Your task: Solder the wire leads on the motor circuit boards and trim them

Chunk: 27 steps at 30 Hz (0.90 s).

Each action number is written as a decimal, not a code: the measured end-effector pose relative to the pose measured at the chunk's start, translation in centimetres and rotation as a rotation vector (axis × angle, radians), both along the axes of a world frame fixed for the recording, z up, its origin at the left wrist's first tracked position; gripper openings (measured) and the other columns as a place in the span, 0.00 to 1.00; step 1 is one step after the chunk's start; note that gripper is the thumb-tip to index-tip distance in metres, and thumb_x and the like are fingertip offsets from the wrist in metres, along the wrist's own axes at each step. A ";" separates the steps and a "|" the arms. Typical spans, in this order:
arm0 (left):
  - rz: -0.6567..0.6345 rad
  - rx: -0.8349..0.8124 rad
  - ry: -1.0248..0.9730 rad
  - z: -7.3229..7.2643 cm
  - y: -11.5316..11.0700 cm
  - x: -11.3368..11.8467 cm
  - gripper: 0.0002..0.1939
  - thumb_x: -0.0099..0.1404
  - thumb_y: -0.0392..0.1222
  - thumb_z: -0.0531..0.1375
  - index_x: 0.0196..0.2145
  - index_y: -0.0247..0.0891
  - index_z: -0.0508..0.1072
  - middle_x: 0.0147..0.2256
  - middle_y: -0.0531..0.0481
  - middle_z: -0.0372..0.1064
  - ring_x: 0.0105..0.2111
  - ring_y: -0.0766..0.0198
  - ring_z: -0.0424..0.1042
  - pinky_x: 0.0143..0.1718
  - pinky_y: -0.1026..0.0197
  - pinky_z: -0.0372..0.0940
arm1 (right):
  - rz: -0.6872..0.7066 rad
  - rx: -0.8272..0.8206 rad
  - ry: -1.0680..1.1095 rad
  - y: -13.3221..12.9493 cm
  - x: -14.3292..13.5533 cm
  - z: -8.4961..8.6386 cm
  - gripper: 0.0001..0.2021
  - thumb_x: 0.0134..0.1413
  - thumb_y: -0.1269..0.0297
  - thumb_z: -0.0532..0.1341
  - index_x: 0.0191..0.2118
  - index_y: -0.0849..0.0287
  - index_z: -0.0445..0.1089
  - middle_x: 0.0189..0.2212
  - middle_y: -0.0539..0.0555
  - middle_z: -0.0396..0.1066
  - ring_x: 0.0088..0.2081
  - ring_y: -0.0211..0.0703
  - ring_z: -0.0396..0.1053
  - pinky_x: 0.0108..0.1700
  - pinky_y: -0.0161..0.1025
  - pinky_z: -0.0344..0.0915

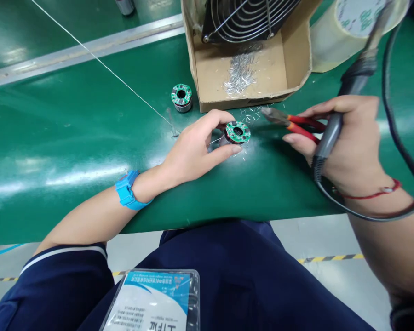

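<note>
My left hand [196,149] grips a small round motor part [238,132] by its sides, its green ring-shaped circuit board facing up. In my right hand [352,142] are red-handled pliers [305,127] and a soldering iron [332,131] with a black cord. The pliers' metal jaws point left, a little to the right of the held part and apart from it. A second round part [181,97] with a green board stands on the green table, up and left of the held one. A thin wire [124,82] runs from the upper left down to the tabletop near my left hand.
Behind the hands, a cardboard box [207,85] holds a black fan [251,18] and a pile of metal clippings [241,73]. More clippings lie on the green table [72,138] before it. A large tape roll [326,43] stands right of the box. A metal strip [89,50] crosses behind.
</note>
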<state>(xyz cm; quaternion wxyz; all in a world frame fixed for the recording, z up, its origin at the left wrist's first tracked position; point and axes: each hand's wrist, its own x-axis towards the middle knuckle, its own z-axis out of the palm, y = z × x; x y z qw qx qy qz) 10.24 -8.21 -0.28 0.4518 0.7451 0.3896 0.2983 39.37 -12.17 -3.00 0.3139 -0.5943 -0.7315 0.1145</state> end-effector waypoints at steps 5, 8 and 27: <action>0.043 0.018 -0.008 0.2 0.0 0.0 0.16 0.57 0.40 0.71 0.40 0.42 0.71 0.35 0.51 0.69 0.48 0.54 0.73 0.43 0.56 0.71 | 0.164 0.009 -0.139 -0.6 -1.7 2.6 0.24 0.49 0.48 0.65 0.50 0.51 0.68 0.39 0.56 0.71 0.37 0.46 0.67 0.40 0.49 0.65; 0.046 0.059 0.016 0.3 -0.1 0.0 0.16 0.57 0.39 0.71 0.40 0.43 0.71 0.37 0.51 0.69 0.48 0.53 0.73 0.43 0.55 0.71 | 0.224 -0.050 -0.263 -0.3 -2.5 4.0 0.19 0.54 0.48 0.59 0.48 0.50 0.70 0.32 0.55 0.66 0.35 0.46 0.60 0.37 0.46 0.58; 0.044 0.329 0.044 -0.7 0.7 -0.9 0.20 0.66 0.43 0.65 0.54 0.44 0.68 0.46 0.47 0.70 0.48 0.54 0.73 0.49 0.52 0.70 | -0.151 -0.015 -0.387 1.9 -4.0 3.3 0.36 0.61 0.36 0.51 0.58 0.65 0.67 0.46 0.67 0.74 0.52 0.62 0.72 0.54 0.60 0.66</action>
